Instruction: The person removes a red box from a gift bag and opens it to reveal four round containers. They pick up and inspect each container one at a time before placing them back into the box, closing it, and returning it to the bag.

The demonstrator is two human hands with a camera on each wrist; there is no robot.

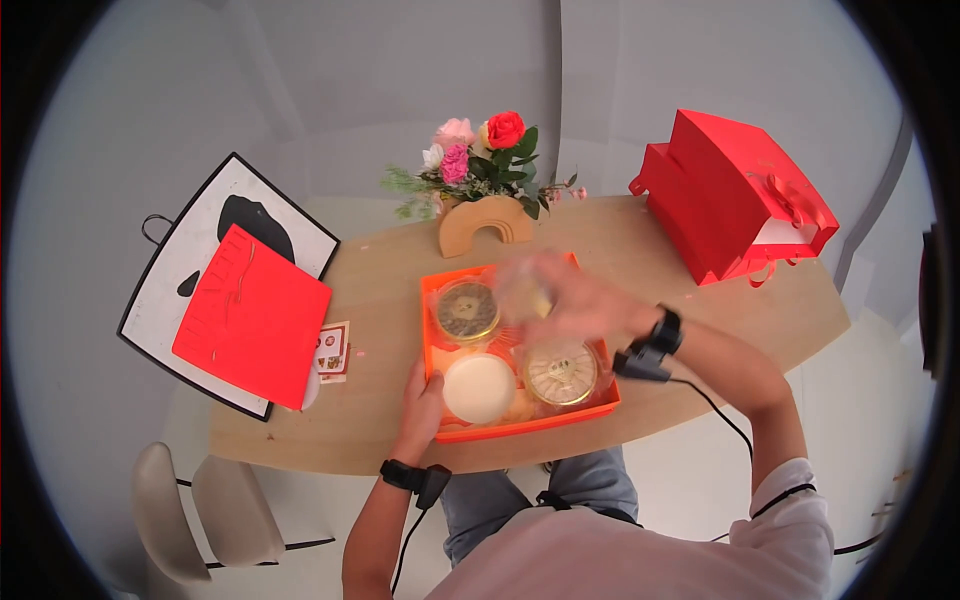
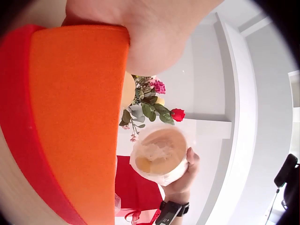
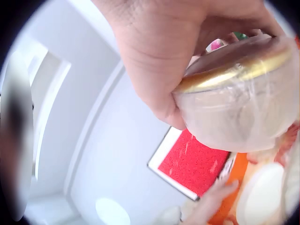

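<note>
An orange box [image 1: 530,432] stands at the table's front edge with round food tubs in it. My left hand [image 1: 422,408] grips its left side wall, which fills much of the left wrist view. Above the box, my right hand [image 1: 590,305] holds a clear-wrapped round tub [image 3: 239,108] with a gold-rimmed lid, blurred in the head view. Inside the box sit a dark-topped tub [image 1: 467,311] at back left, a plain white round piece [image 1: 480,388] at front left and a gold-rimmed tub [image 1: 561,374] at front right. The hand and tub hide the back right part.
A flower arrangement [image 1: 485,165] in a wooden arch stand [image 1: 470,225] is behind the box. A red gift bag [image 1: 730,200] stands back right. On the left, a red sheet [image 1: 255,315] lies over a framed picture [image 1: 290,215], beside small printed cards [image 1: 333,350].
</note>
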